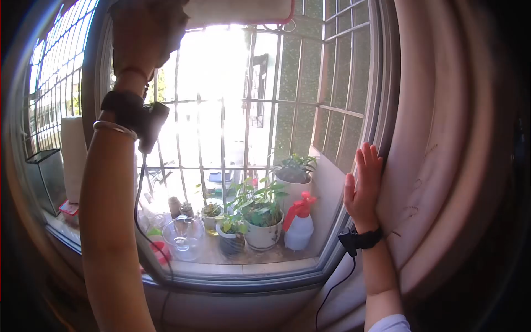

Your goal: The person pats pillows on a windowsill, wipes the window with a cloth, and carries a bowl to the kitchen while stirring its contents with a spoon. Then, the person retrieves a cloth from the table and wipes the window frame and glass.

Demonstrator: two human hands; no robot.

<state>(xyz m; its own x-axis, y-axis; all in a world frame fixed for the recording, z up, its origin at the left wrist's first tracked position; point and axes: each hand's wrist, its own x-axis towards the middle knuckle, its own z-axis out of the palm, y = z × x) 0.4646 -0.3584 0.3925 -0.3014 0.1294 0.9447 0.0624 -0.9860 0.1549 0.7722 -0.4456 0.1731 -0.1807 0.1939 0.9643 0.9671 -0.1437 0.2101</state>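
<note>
Daylight floods in behind window bars [223, 167]. Immediately right of the raised left hand [146, 36] is a pale, red-edged item [238, 12]; whether the shadowed fingers grasp it, I cannot tell. Lower down, the right hand [365, 185] is unclenched, fingers extended, beside the window frame [387, 83]. Below and left of that hand stand a red-topped spray bottle [299, 233], then potted plants [264, 235], then a clear container [183, 240].

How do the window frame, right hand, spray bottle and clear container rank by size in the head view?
1. Window frame
2. Right hand, though nearer the camera
3. Spray bottle and clear container, too alike to rank
</note>
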